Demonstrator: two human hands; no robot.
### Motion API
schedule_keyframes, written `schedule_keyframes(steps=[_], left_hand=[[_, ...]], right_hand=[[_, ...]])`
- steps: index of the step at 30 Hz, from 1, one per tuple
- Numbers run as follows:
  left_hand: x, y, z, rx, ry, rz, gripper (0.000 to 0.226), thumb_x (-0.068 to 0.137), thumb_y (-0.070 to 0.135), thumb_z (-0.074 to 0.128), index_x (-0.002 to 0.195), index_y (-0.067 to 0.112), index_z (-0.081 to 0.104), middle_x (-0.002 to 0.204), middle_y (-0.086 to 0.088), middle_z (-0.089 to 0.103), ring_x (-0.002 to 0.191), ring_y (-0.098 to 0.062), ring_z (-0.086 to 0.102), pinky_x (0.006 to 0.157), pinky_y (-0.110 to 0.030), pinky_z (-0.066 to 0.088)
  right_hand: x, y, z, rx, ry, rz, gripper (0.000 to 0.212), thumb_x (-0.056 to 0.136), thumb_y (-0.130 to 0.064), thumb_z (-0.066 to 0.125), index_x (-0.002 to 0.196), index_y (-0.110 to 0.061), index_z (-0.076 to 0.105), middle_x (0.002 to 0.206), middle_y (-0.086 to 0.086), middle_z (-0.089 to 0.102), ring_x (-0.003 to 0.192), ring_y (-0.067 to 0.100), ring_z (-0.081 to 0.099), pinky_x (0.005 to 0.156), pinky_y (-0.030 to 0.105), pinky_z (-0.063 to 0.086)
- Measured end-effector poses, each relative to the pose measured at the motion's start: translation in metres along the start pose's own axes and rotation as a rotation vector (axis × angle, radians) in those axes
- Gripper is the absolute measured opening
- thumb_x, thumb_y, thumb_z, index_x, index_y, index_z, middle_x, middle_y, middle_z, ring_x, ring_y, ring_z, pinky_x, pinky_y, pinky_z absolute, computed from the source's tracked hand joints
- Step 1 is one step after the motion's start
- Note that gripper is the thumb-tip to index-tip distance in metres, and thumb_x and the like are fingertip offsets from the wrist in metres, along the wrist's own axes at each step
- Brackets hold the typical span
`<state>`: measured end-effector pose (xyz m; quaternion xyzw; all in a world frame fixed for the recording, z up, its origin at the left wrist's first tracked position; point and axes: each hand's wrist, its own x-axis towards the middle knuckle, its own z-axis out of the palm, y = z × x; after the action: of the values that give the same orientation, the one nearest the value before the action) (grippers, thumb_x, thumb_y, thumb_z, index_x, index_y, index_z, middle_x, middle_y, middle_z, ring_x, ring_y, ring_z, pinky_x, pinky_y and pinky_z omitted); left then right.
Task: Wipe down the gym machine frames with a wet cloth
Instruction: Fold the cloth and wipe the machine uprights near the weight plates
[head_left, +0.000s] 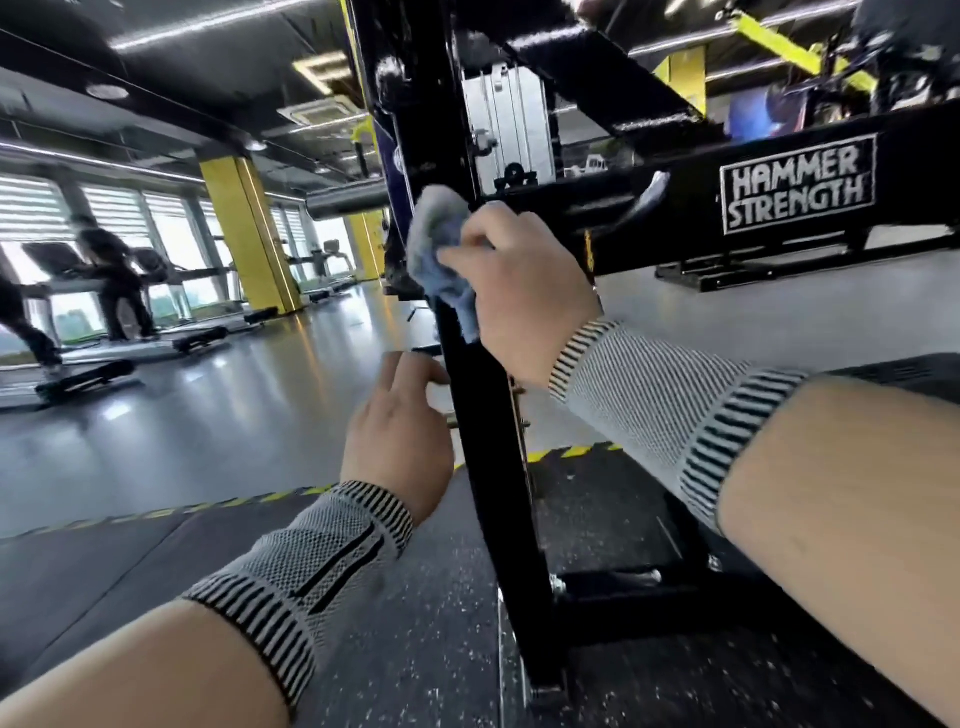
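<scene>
Gym interior, dim black ceiling with strip lights, glossy dark floor (249, 395) reflecting a row of blinded windows along the left wall. Black speckled rubber mat (415, 649) underfoot, edged with yellow-and-black hazard tape (571, 451) at its far edge. Glossy black painted steel upright post of the machine frame (488, 441) rises from a bolted base plate on the mat and leans slightly; paint is smooth and reflective, square in section. It joins a black horizontal beam (675, 228) bearing a white "HAMMER STRENGTH" decal (797, 183). Crumpled pale blue-grey cloth (441, 249), soft and bunched, lies pressed against the post just below the beam junction. Right hand (524, 291) grips the cloth, fingers curled over it, thumb side toward the post. Left hand (400, 436) sits lower, just left of the post, fingers loosely bent with tips touching or nearly touching the post's left face; it holds nothing, and contact cannot be confirmed. Both forearms carry grey knitted wrist sleeves (322, 561) with black-and-white ribbed cuffs. Yellow-clad square columns (249, 234) stand mid-room. Treadmills (62, 270) line the windows, with a blurred person (111, 280) on one. Silver weight stack (506, 124) shows behind the post.
</scene>
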<state>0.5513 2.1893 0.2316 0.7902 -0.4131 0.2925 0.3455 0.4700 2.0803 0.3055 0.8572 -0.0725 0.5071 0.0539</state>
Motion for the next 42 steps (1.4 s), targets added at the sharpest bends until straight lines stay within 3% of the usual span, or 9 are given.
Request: schedule_keyframes(steps=[8,11,17,23,27,30,35,39,42], left_hand=[[-0.032,-0.009,0.023,0.047,-0.099,0.064,0.035,0.082,0.002,0.049,0.115,0.013,0.051,0.121,-0.004,0.046,0.104,-0.03,0.051,0.086,-0.041,0.043],[-0.033,-0.015,0.023,0.131,-0.097,0.132,0.048,0.079,0.005,0.059,0.126,0.015,0.051,0.135,-0.001,0.044,0.124,-0.025,0.04,0.103,-0.045,0.039],[-0.032,-0.011,0.029,0.313,-0.203,0.291,0.072,0.083,0.018,0.059,0.148,0.018,0.03,0.158,0.001,0.019,0.144,-0.018,0.01,0.115,-0.042,0.019],[-0.043,-0.005,0.039,0.331,-0.261,0.25,0.078,0.09,0.019,0.048,0.154,0.017,0.005,0.157,0.013,-0.019,0.143,-0.01,-0.02,0.117,-0.036,-0.006],[-0.053,-0.015,0.054,0.366,-0.185,0.31,0.08,0.075,0.015,0.063,0.147,0.006,0.03,0.157,0.003,0.009,0.144,-0.022,0.009,0.113,-0.047,0.018],[-0.069,-0.02,0.066,0.365,-0.194,0.335,0.079,0.072,0.015,0.06,0.145,0.005,0.031,0.158,-0.001,0.012,0.144,-0.025,0.013,0.112,-0.051,0.023],[-0.083,-0.026,0.08,0.39,-0.185,0.32,0.075,0.073,0.026,0.035,0.145,0.009,0.024,0.158,0.0,0.013,0.144,-0.025,0.014,0.11,-0.05,0.023],[-0.092,-0.026,0.089,0.352,-0.19,0.331,0.083,0.071,0.013,0.06,0.146,0.005,0.023,0.158,-0.001,0.011,0.144,-0.027,0.01,0.111,-0.056,0.024],[-0.097,-0.028,0.094,0.339,-0.194,0.322,0.083,0.073,0.009,0.06,0.146,0.005,0.023,0.158,0.0,0.01,0.145,-0.027,0.007,0.112,-0.058,0.022]], right_hand=[[-0.123,0.002,0.055,0.105,-0.281,-0.001,0.024,0.076,-0.008,0.071,0.098,-0.015,0.069,0.11,0.002,0.047,0.093,0.029,0.051,0.064,0.042,0.056],[-0.141,0.009,0.057,0.049,-0.473,0.022,0.02,0.085,-0.017,0.06,0.103,-0.018,0.068,0.115,0.001,0.046,0.103,0.023,0.041,0.084,0.04,0.05],[-0.071,0.006,0.048,0.506,0.035,0.725,0.028,0.092,-0.007,0.047,0.11,-0.012,0.067,0.103,0.006,0.06,0.094,0.021,0.055,0.074,0.022,0.036],[-0.105,0.015,0.065,0.508,-0.527,0.834,0.017,0.096,-0.009,0.043,0.084,-0.01,0.056,0.087,0.009,0.061,0.092,0.029,0.06,0.069,0.027,0.043],[-0.079,0.025,0.062,0.886,-0.14,0.774,0.037,0.094,-0.007,0.043,0.123,-0.02,0.061,0.102,0.005,0.066,0.09,0.025,0.064,0.081,0.039,0.055],[-0.098,0.021,0.083,0.833,-0.112,0.734,0.031,0.093,-0.012,0.048,0.117,-0.018,0.066,0.104,0.004,0.068,0.095,0.02,0.064,0.086,0.033,0.052],[-0.178,0.029,0.094,0.663,-0.653,0.779,0.015,0.09,-0.011,0.052,0.085,-0.016,0.066,0.068,-0.001,0.057,0.066,0.017,0.057,0.052,0.011,0.039],[-0.128,0.032,0.091,0.803,-0.215,0.704,0.041,0.088,-0.003,0.048,0.12,-0.02,0.065,0.094,0.002,0.067,0.085,0.018,0.06,0.076,0.024,0.047],[-0.126,0.035,0.104,0.76,-0.241,0.759,0.033,0.093,-0.005,0.044,0.113,-0.017,0.068,0.098,0.004,0.068,0.09,0.018,0.061,0.072,0.021,0.044]])
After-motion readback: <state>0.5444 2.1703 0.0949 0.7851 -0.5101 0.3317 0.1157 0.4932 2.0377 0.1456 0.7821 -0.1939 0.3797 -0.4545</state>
